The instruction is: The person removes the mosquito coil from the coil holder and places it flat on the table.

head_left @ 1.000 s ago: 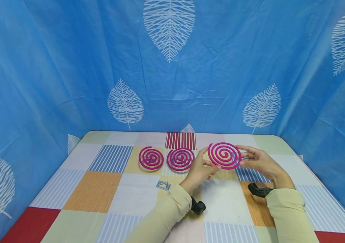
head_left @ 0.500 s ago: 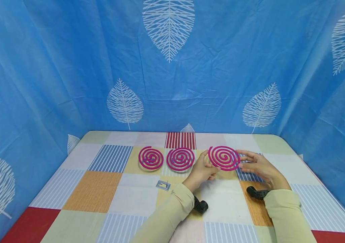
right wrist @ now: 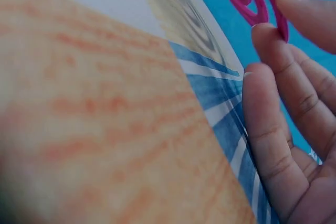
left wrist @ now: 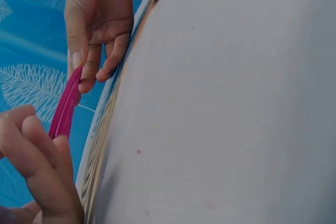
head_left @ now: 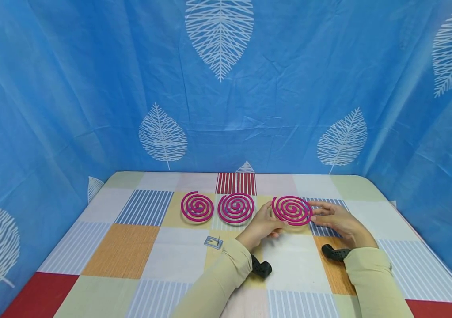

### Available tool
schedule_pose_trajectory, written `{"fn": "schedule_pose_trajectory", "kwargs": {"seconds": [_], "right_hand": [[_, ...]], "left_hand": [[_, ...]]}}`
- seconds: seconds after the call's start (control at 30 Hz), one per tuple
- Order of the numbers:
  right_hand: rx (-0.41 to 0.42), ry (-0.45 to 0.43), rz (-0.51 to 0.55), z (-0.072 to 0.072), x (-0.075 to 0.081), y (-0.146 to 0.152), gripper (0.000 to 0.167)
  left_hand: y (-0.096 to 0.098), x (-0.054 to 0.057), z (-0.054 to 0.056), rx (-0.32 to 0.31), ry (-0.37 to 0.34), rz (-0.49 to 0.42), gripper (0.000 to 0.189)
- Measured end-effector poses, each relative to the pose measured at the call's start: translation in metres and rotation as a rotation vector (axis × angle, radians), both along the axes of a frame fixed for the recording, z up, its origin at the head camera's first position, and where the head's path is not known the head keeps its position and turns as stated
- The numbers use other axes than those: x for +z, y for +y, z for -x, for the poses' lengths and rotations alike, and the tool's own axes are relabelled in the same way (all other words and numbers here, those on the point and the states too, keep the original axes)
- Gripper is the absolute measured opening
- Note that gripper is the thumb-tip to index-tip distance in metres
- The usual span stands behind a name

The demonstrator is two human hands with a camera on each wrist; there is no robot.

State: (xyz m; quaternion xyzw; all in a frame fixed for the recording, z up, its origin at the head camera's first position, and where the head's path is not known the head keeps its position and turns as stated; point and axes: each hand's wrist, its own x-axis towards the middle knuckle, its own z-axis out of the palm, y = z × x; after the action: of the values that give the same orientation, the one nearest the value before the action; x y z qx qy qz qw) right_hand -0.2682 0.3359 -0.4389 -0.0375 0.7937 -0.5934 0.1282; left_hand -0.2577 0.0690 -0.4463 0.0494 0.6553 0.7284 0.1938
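A magenta mosquito coil [head_left: 291,210] is held nearly level, close over the patterned cloth. At its left edge my left hand [head_left: 263,225] pinches the rim between thumb and fingers. My right hand [head_left: 339,221] pinches the opposite edge, the coil's rim between thumb and fingertips in the right wrist view. Seen edge-on in the left wrist view, the coil [left wrist: 65,106] spans the space between both hands. To the left are two more coils, a middle one [head_left: 236,208] and a far-left one [head_left: 197,206], with grey metal showing beneath each.
A small metal coil stand [head_left: 213,242] with an upright prong lies left of my left forearm. The table has a patchwork cloth [head_left: 122,251]. Blue curtains [head_left: 273,88] with white leaf prints enclose the back and sides. Black wrist devices [head_left: 335,253] sit at both cuffs.
Both hands have lowered the held coil toward the table, and it now looks flatter. The two other coils and the loose stand have stayed in place.
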Motion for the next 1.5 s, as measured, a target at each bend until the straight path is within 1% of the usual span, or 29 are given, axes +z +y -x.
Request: {"fn": "schedule_pose_trajectory", "kwargs": {"seconds": [0.13, 0.3, 0.4, 0.57, 0.67, 0.77, 0.97, 1.0, 1.27, 1.4, 1.5], "right_hand": [[-0.008, -0.009, -0.033, 0.001, -0.001, -0.001, 0.071], [-0.019, -0.026, -0.051, 0.003, -0.001, 0.0, 0.068], [-0.036, -0.032, -0.08, 0.004, -0.001, -0.001, 0.067], [-0.11, -0.081, -0.126, 0.004, -0.001, -0.005, 0.07], [-0.137, -0.093, -0.137, 0.003, -0.001, -0.007, 0.069], [-0.134, -0.077, -0.141, 0.002, 0.0, -0.007, 0.066], [-0.106, -0.038, -0.165, 0.002, 0.001, -0.006, 0.062], [-0.105, -0.036, -0.173, 0.002, 0.001, -0.006, 0.062], [-0.145, -0.047, -0.229, 0.002, 0.001, -0.009, 0.06], [-0.173, -0.061, -0.236, 0.001, 0.002, -0.01, 0.058], [-0.18, -0.067, -0.234, 0.001, 0.003, -0.011, 0.058]], "left_hand": [[-0.002, -0.002, 0.001, -0.012, -0.035, -0.024, 0.092], [-0.004, -0.003, 0.001, -0.027, -0.059, -0.016, 0.089], [-0.004, -0.003, 0.001, -0.028, -0.079, -0.004, 0.088], [-0.005, -0.002, 0.001, -0.024, -0.113, 0.031, 0.092], [-0.005, -0.002, 0.001, -0.03, -0.125, 0.046, 0.091], [-0.005, -0.002, 0.002, -0.039, -0.126, 0.054, 0.089], [-0.006, 0.001, 0.001, -0.069, -0.102, 0.098, 0.087], [-0.006, 0.001, 0.0, -0.066, -0.102, 0.097, 0.086], [-0.008, 0.004, -0.003, -0.083, -0.093, 0.117, 0.087], [-0.009, 0.005, -0.004, -0.088, -0.08, 0.124, 0.088], [-0.009, 0.007, -0.004, -0.096, -0.066, 0.142, 0.089]]}}
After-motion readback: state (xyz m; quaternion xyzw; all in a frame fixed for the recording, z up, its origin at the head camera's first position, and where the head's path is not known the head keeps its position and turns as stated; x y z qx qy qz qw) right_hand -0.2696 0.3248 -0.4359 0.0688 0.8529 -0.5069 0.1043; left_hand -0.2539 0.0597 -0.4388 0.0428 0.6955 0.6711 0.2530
